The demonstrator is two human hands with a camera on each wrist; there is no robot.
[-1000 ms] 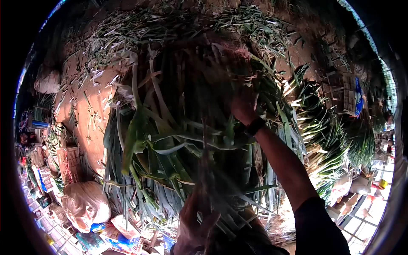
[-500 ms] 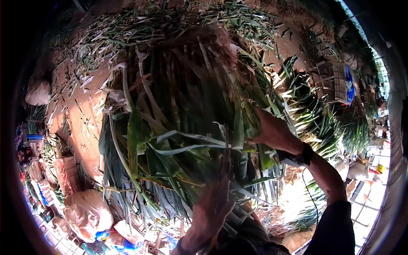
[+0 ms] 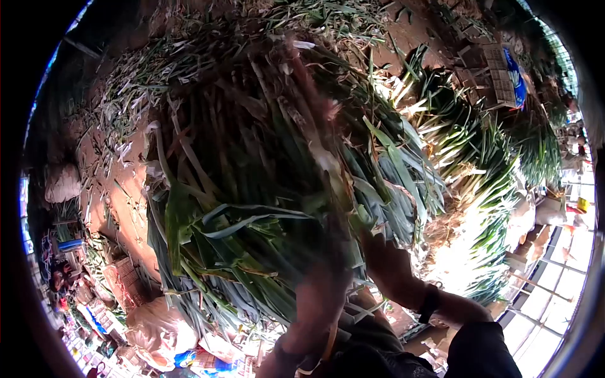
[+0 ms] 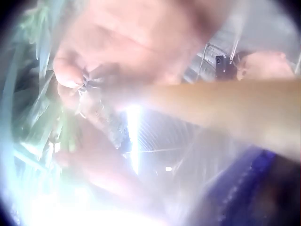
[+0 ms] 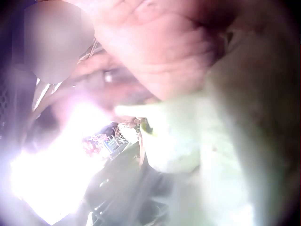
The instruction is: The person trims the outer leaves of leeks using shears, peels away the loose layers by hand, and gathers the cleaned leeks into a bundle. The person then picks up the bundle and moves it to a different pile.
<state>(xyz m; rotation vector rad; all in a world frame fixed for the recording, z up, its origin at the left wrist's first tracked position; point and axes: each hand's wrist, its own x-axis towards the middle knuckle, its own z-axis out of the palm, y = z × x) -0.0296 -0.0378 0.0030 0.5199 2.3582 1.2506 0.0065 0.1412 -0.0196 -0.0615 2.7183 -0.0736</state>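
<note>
At far left, a pale, bulging sack (image 3: 157, 324) sits beside a woven basket (image 3: 128, 280) at the edge of bare brown ground (image 3: 129, 220). Next to them spreads a broad heap of leeks (image 3: 252, 258), roots away from me, green leaves fanned toward my body. My left hand (image 3: 322, 290), blurred over the near leaves, has its fingers curled round a tan handle (image 4: 225, 101); what lies at its other end I cannot tell. Just right of it, a long leek (image 3: 328, 165) slants over the heap, and my right hand (image 3: 392, 271) grips its leafy end, a dark band (image 3: 429, 302) at the wrist. I judge the leek light, firm along the pale shank but floppy and easily torn in the leaves, perhaps slick where damp; the surest hold would be low on the shank, where the leaves gather. Farther right, more green stalks (image 3: 488, 183) lie in a sunlit row, below a slatted crate (image 3: 499, 75).
</note>
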